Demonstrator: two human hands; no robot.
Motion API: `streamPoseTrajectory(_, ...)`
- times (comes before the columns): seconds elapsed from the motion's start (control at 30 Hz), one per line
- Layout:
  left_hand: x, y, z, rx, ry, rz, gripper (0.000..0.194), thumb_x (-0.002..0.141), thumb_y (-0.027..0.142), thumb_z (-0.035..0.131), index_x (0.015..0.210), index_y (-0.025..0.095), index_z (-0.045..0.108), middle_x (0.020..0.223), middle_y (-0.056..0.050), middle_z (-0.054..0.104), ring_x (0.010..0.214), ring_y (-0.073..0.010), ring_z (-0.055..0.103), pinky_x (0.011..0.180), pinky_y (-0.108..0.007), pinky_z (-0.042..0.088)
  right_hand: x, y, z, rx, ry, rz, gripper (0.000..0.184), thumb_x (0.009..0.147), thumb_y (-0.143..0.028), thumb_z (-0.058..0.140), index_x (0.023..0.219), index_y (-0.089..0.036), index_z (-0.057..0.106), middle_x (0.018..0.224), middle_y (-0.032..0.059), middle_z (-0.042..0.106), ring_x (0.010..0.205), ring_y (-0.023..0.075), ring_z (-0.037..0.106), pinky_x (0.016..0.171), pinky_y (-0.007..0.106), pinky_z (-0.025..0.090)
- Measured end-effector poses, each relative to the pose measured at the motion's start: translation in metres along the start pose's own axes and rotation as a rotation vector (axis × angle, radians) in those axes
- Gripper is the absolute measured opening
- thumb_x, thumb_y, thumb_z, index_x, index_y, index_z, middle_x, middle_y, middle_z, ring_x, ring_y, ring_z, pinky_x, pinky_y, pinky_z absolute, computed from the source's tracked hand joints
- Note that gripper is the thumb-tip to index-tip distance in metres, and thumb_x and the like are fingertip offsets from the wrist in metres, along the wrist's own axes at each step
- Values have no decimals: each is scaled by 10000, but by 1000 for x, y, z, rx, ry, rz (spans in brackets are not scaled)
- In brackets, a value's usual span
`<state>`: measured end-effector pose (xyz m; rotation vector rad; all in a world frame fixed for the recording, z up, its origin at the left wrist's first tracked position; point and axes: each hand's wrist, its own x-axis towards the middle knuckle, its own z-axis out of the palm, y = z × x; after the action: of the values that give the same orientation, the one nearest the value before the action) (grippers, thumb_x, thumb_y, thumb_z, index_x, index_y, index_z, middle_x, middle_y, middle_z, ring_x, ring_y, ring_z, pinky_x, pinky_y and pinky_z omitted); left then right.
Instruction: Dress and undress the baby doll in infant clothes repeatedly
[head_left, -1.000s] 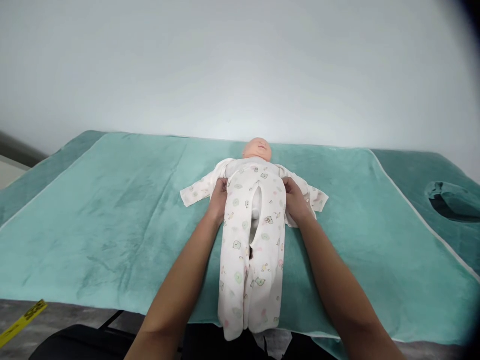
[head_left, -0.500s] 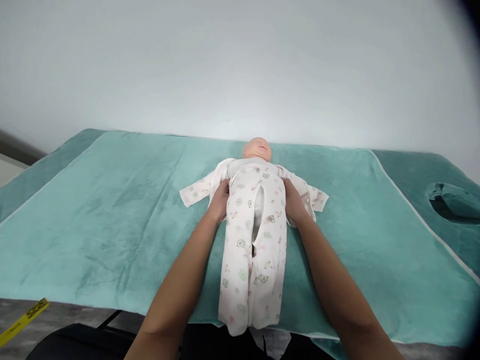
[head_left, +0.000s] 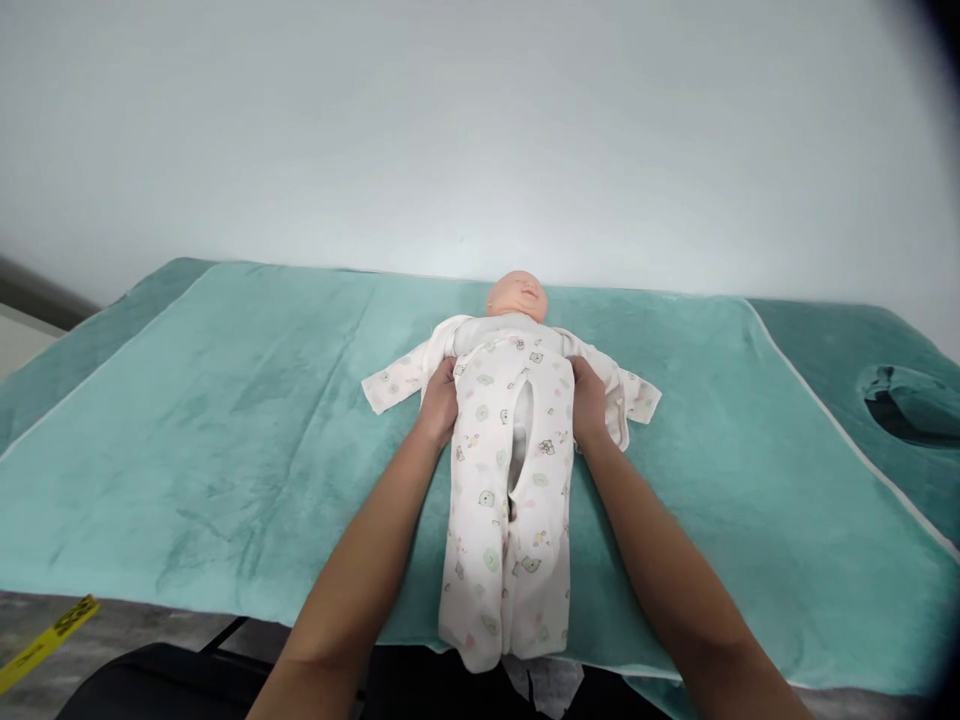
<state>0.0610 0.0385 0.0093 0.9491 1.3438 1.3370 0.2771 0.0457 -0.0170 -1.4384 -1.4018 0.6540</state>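
Note:
A baby doll (head_left: 517,296) lies on its back on a green towel-covered bed, head toward the wall. White baby pants (head_left: 487,470) with a small animal print cover its belly and legs, and a slit runs open at the crotch. Under the doll spreads a matching baby shirt (head_left: 396,380), its front open and its sleeves out to both sides. My left hand (head_left: 441,403) is closed on the left edge of the pants' waist. On the opposite edge, my right hand (head_left: 589,402) grips the waist too. The fingertips of both hands are partly hidden by the cloth.
The green towel (head_left: 225,420) drapes over the bed to its front edge. A face hole (head_left: 911,405) opens in the bed at the right. Yellow tape (head_left: 49,645) marks the floor at the lower left, near a black seat (head_left: 157,685). A pale wall stands behind.
The waist of the pants sits slightly lower, with a little more of the doll's grey-white torso showing. Both hands keep their hold at the sides, and the view has shifted slightly.

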Motion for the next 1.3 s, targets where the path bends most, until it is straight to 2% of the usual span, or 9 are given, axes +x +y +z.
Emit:
streamPoseTrajectory(0.13,2,-4,0,-10,-26,10,230,688,338,752,811,181,639,885,-31,724,924,-244,660,823,-377,552,-1,-2,-2,-124,-27,17,161,817,-274,494,902,-208,612,779,-4,640,792,199,544,754,316,409)
streamPoseTrajectory(0.27,5,-10,-3,31,-44,66,256,665,285,735,879,181,641,873,-21,724,837,-210,651,754,-336,545,2,1,-5,-96,-64,31,166,818,-308,517,913,-211,614,799,1,655,820,204,556,771,317,421)
streamPoseTrajectory(0.5,13,-15,-16,145,146,261,218,795,292,658,992,200,663,885,-21,716,865,-179,654,833,-315,508,4,9,-3,26,0,78,233,821,-372,580,975,-207,636,926,39,716,845,205,622,809,350,470)
streamPoseTrajectory(0.73,5,-5,-15,347,94,497,177,869,351,637,945,211,715,1008,-42,669,977,-185,604,911,-309,464,4,-1,-10,33,117,-70,241,887,-394,559,1004,-220,677,980,56,710,912,209,630,883,380,489)
streamPoseTrajectory(0.87,15,-10,-15,436,141,471,136,869,318,617,848,205,692,865,-18,649,851,-170,580,847,-293,452,8,-1,-7,78,-1,-93,252,875,-369,560,1025,-217,693,1028,56,714,971,210,627,931,392,480)
streamPoseTrajectory(0.97,16,-14,-15,420,192,434,89,842,283,629,864,200,652,849,-10,632,814,-161,566,821,-285,454,7,0,-4,98,21,-60,261,863,-369,560,1025,-204,682,1006,59,707,936,204,622,903,386,489)
streamPoseTrajectory(1.07,-3,-7,-16,397,239,392,72,818,233,622,884,205,626,892,-18,626,850,-167,574,834,-288,464,-9,-10,-11,88,84,-49,285,866,-395,546,1043,-207,667,1012,68,692,913,207,612,856,379,500)
streamPoseTrajectory(1.17,-48,4,-26,362,216,337,61,828,256,611,872,218,628,853,-22,624,864,-184,580,813,-294,478,-49,-34,-29,66,67,-86,260,888,-407,531,1039,-239,659,1013,68,678,936,222,606,813,371,506)
streamPoseTrajectory(1.3,-131,9,-52,384,13,234,115,832,341,634,824,226,637,789,-21,629,784,-194,578,724,-297,489,-139,-69,-54,37,-193,-257,166,921,-368,534,982,-271,654,962,58,673,902,230,607,785,376,507)
